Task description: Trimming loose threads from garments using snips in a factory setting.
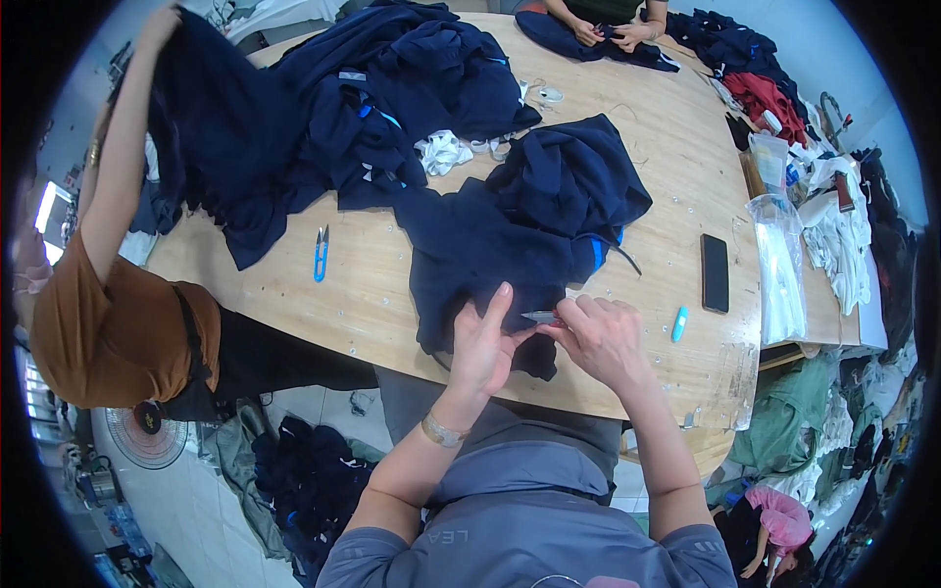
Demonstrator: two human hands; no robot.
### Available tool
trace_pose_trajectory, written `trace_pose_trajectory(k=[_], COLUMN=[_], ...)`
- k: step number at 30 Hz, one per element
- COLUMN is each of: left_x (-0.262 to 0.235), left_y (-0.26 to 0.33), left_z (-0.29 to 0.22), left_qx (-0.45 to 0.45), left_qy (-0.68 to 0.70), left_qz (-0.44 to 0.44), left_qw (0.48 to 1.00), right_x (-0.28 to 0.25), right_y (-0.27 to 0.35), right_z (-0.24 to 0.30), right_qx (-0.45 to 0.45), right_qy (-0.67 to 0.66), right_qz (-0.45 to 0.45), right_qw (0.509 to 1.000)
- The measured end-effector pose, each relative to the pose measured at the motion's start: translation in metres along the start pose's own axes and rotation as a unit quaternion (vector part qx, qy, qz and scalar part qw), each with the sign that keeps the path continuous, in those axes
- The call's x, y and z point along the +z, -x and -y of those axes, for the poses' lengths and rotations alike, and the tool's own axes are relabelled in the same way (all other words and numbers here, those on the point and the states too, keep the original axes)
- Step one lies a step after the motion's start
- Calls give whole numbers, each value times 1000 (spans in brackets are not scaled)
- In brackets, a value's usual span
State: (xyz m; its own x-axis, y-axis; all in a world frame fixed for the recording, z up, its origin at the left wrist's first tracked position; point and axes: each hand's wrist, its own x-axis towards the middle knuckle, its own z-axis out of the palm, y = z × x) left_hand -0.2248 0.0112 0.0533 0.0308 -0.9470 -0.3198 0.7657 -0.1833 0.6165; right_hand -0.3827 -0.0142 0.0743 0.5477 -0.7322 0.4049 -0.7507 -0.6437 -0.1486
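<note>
A dark navy garment [480,240] lies bunched on the table in front of me. My right hand [603,338] is closed around small thread snips [537,317], whose metal blades stick out toward the left. Over the garment's near edge is my left hand [482,345], thumb raised and apart from the fingers. Its fingertips reach to the fingers of my right hand, and a dark fold of cloth lies beneath both. Whether the left fingers touch the cloth cannot be made out.
Blue-handled snips [321,257], a black phone [716,272] and a light-blue capped item [679,323] lie on the wooden table [686,196]. A navy garment pile [421,69] covers the far left. A person in brown [127,328] lifts cloth; another person's hands [627,34] work opposite.
</note>
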Motion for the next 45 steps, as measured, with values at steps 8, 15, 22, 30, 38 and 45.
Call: trace_pose_trajectory(k=[8, 15, 22, 30, 38, 45], left_x=[6, 14, 1, 0, 2, 4], left_y=[3, 12, 6, 11, 11, 7], left_z=[3, 15, 11, 12, 1, -1], left_qx=[20, 49, 29, 55, 10, 9], left_qy=[66, 54, -3, 33, 48, 39], left_qz=[1, 28, -97, 30, -1, -18], left_qw=[998, 997, 995, 997, 999, 999], right_x=[7, 12, 1, 12, 26, 13], right_y=[8, -11, 8, -15, 2, 17], right_z=[-2, 27, 33, 26, 25, 22], right_qx=[240, 288, 50, 217, -30, -128], right_qy=[-436, -480, -475, -474, -296, -216], right_qz=[-61, -75, 7, -113, -207, -127], right_qw=[865, 825, 879, 846, 932, 960])
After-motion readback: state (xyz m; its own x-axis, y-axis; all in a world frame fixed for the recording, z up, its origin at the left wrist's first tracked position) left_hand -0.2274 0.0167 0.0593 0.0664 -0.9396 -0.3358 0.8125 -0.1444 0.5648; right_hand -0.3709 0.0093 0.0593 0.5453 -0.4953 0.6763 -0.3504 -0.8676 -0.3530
